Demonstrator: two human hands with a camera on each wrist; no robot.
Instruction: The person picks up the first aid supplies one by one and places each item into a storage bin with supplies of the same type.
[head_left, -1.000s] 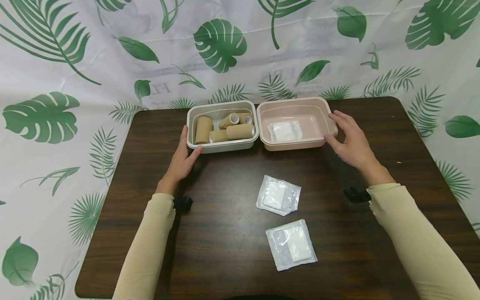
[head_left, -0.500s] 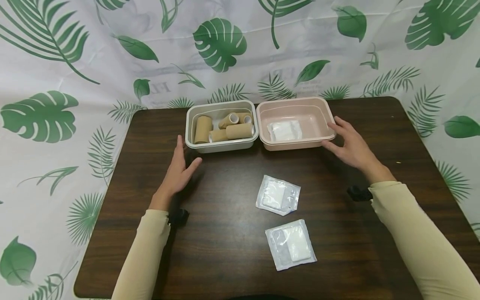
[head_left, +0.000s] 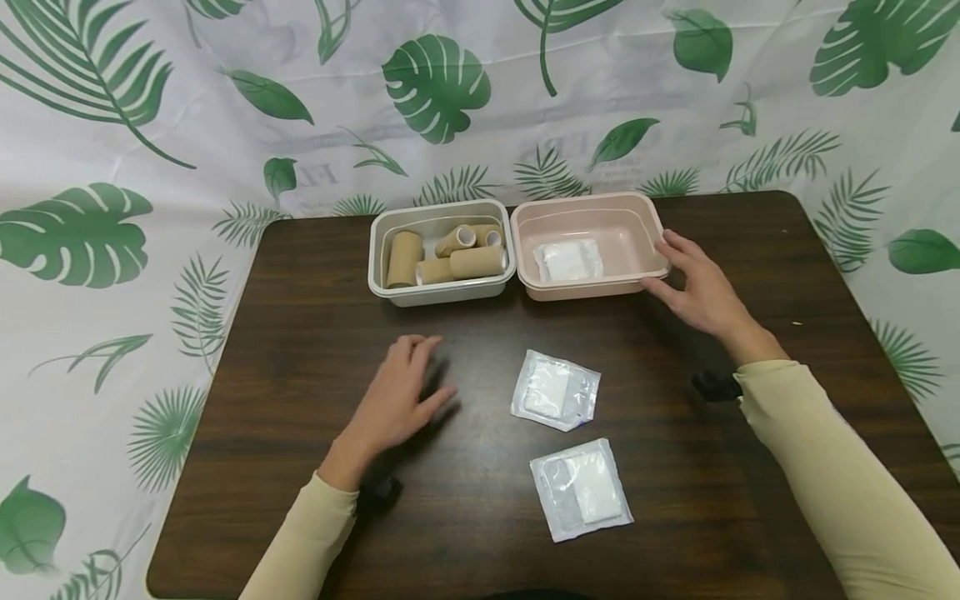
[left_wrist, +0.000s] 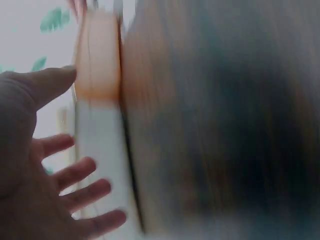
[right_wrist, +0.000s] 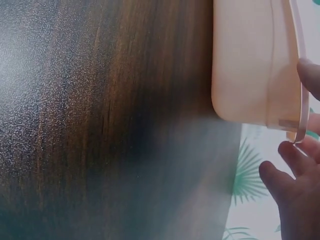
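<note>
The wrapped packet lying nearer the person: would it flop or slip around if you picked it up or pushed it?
The packet would probably bend, as its wrapper looks thin. It is likely light, since only a slim white pad shows inside. Lying flat on the table, it would likelier slide than roll.

Dk brown wood-grain table [head_left: 465, 500] w/ rounded corners stands in front of white cloth backdrop [head_left: 540, 117] w/ green leaf prints.
</note>
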